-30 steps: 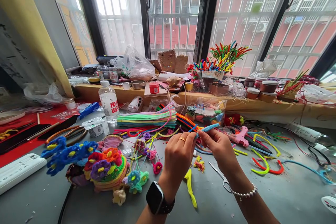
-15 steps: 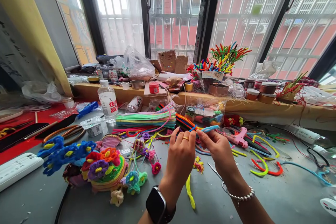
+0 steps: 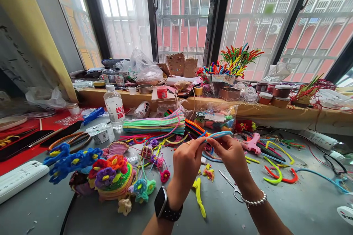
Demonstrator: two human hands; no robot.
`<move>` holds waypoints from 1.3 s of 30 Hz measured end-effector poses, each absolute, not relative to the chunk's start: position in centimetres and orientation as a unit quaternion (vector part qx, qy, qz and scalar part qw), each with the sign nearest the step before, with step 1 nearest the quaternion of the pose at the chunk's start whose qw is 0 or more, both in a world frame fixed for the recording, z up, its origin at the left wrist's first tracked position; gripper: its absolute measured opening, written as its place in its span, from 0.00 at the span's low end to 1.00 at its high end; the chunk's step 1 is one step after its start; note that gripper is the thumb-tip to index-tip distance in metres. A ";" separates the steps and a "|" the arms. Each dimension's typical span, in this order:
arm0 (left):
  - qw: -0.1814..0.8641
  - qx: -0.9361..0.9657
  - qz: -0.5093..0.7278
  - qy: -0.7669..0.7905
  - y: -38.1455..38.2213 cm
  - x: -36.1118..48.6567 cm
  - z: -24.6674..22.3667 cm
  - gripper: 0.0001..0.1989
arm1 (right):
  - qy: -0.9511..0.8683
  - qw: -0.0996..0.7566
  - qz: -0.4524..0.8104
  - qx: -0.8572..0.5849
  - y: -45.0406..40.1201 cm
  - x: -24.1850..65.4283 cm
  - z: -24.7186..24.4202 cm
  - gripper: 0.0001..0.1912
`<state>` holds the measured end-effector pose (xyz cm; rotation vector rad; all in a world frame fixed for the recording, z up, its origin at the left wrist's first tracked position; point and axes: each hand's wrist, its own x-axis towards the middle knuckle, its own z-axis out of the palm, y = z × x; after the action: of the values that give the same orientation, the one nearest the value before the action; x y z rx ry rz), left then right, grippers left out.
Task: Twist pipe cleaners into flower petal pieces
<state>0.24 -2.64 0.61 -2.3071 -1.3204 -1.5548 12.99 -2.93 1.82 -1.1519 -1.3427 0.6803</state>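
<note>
Both hands meet over the middle of the table, pinching a light blue pipe cleaner (image 3: 223,133) between their fingertips. My left hand (image 3: 187,159), with a watch on its wrist, is closed on the left end, where a short darker blue bit shows. My right hand (image 3: 230,156), with a beaded bracelet at the wrist, grips it farther right. Below the hands lie a yellow pipe cleaner piece (image 3: 199,198) and a small yellow and red bundle (image 3: 208,172). Scissors (image 3: 231,186) rest under my right forearm. The exact finger contact is partly hidden.
Left of the hands stand fuzzy flowers (image 3: 110,176) and a water bottle (image 3: 114,106). Behind lies a bundle of pastel pipe cleaners (image 3: 154,124). A pink glue gun (image 3: 252,144) and bent pipe cleaners (image 3: 281,176) lie right. A white power strip (image 3: 22,180) sits far left.
My left hand has turned, its fingers now folded with the back of the hand tilted differently. The light blue pipe cleaner lies along the right fingers. The view has shifted slightly.
</note>
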 end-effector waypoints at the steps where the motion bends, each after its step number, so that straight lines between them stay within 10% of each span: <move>1: 0.008 -0.748 -0.505 -0.431 -2.7 0.2 0.7 0.09 | -0.581 0.584 0.285 -0.490 -2.9 13.0 1.8 0.13; 10: -0.044 -0.733 -0.500 -0.459 -2.7 -0.1 0.8 0.09 | -0.668 0.589 0.200 -0.409 -2.8 13.1 1.6 0.07; 16: 0.115 -0.739 -0.491 -0.446 -2.8 0.1 0.7 0.07 | -0.680 0.575 0.162 -0.425 -3.0 13.1 1.6 0.06; 29: 0.200 -0.773 -0.455 -0.395 -2.9 -0.2 1.0 0.07 | -0.580 0.589 0.349 -0.442 -2.8 12.7 1.2 0.09; 39: -0.231 -0.734 -0.492 -0.408 -2.7 -0.6 1.8 0.10 | -0.556 0.593 0.385 -0.436 -3.1 12.7 1.6 0.12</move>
<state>-0.60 -2.67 1.80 -2.7208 -1.5139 -1.8234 12.67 -3.06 1.64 -1.0136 -1.2936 0.8950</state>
